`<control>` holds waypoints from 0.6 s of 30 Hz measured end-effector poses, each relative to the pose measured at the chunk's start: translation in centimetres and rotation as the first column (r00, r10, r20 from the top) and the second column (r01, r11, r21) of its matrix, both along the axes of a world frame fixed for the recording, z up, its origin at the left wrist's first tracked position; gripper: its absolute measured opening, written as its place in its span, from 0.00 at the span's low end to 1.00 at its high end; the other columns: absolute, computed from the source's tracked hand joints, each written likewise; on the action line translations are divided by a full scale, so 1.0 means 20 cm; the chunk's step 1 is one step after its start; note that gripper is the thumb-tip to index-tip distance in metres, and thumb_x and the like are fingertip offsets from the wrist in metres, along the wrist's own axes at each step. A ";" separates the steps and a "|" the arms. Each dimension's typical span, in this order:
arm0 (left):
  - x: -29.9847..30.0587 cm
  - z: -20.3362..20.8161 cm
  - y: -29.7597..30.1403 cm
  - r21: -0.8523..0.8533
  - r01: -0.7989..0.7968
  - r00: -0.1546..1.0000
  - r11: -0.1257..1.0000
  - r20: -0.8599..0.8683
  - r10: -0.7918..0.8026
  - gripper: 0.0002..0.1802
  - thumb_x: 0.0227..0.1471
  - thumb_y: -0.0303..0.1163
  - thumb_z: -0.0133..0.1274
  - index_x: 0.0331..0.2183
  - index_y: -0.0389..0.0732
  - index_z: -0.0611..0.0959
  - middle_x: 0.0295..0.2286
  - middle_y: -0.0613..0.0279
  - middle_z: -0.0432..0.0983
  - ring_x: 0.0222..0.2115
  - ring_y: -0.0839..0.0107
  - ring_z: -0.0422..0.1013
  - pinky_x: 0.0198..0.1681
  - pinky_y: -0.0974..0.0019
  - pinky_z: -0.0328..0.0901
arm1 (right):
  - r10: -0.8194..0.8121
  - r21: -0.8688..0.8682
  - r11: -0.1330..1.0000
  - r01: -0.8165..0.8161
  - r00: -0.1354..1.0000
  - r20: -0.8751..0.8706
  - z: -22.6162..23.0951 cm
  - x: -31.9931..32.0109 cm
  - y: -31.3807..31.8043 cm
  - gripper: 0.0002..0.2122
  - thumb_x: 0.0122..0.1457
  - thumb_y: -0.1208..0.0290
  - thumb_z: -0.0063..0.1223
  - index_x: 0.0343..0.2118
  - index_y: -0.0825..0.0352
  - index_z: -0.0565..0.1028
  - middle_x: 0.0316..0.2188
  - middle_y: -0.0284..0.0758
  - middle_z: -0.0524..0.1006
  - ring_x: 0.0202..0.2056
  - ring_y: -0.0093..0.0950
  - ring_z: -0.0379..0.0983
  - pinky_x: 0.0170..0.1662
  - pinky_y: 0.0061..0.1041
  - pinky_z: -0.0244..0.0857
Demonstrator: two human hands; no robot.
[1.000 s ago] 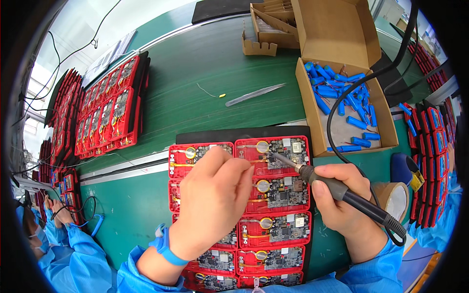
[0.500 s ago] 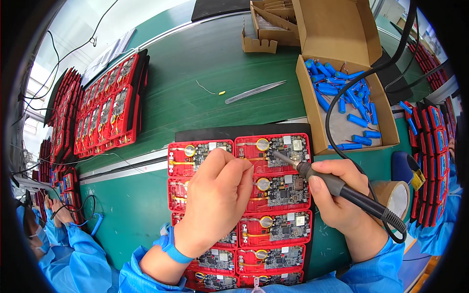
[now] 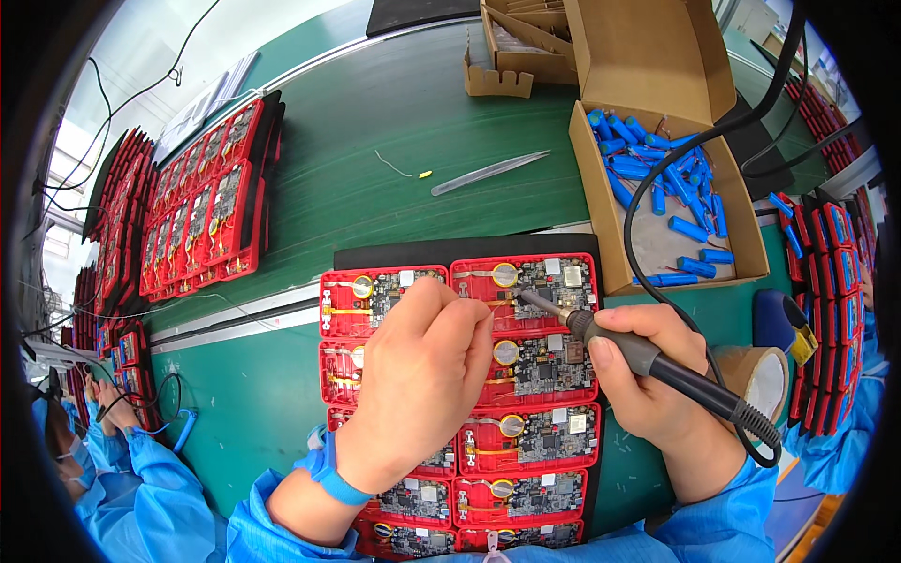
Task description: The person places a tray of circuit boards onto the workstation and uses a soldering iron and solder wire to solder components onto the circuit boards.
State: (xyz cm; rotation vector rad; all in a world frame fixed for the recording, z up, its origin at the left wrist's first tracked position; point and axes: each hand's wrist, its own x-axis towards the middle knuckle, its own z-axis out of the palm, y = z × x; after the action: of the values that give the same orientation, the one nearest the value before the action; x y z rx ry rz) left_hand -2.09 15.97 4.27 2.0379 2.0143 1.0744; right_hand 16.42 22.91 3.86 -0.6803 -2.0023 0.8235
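Head view, left to right, green tabletop (image 3: 235,403).
- Co-worker's hands (image 3: 111,413), at the left edge.
- Stacked red trays (image 3: 120,225), along the left edge; nearer the middle, a pile of red cases with circuit boards (image 3: 202,211), towards the far left corner.
- Left hand (image 3: 422,375), blue wristband (image 3: 333,480): fingers drawn together in a pinch; whether anything is held cannot be told. It hides parts of the left column of cases.
- Black mat (image 3: 413,255), reaching towards the near edge, bearing two columns of red cases.
- Yellow piece (image 3: 425,174) with thin wire, then tweezers (image 3: 488,174), beyond the mat.
- Red case (image 3: 481,289), mat's far right corner: board and round cell inside.
- Soldering iron (image 3: 699,389), gripped by the right hand (image 3: 648,403); tip over that case's board, contact unclear.
- Cardboard box (image 3: 601,206), towards the far right corner, lid raised: blue cylinders (image 3: 690,230) inside; black cable (image 3: 628,225) crosses in front.
- Tape roll (image 3: 768,385), beside the right forearm.
- Red stacks (image 3: 826,310), right edge.
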 end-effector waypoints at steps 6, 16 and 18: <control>0.01 0.04 -0.03 -0.015 -0.037 0.998 0.999 0.054 0.037 0.06 0.39 0.17 0.55 0.25 0.36 0.78 0.21 0.59 0.67 0.20 0.68 0.66 0.21 0.69 0.60 | -0.028 -0.048 0.998 0.028 1.000 -0.006 0.02 0.03 -0.01 0.09 0.44 0.79 0.58 0.30 0.70 0.72 0.23 0.37 0.76 0.22 0.25 0.74 0.24 0.19 0.66; 0.00 -0.01 -0.04 -0.027 0.013 0.997 1.000 0.081 -0.011 0.05 0.40 0.20 0.55 0.26 0.36 0.77 0.23 0.58 0.66 0.21 0.63 0.67 0.22 0.64 0.63 | -0.006 -0.035 0.999 0.006 1.000 0.000 0.01 0.03 -0.01 0.10 0.44 0.79 0.58 0.31 0.70 0.72 0.23 0.37 0.76 0.21 0.24 0.74 0.23 0.18 0.65; 0.00 -0.01 -0.03 -0.025 -0.001 0.998 1.000 0.066 0.002 0.05 0.41 0.20 0.55 0.26 0.36 0.77 0.23 0.58 0.66 0.21 0.62 0.67 0.22 0.64 0.63 | -0.001 -0.011 1.000 0.001 1.000 0.012 0.01 0.03 0.00 0.10 0.44 0.79 0.58 0.31 0.70 0.72 0.23 0.37 0.76 0.21 0.24 0.74 0.23 0.18 0.65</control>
State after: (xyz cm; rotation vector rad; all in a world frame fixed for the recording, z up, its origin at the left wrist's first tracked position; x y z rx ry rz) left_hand -2.14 15.28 3.98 1.9620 1.9876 1.0960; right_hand 17.01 22.83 3.98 -0.6938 -2.0090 0.8327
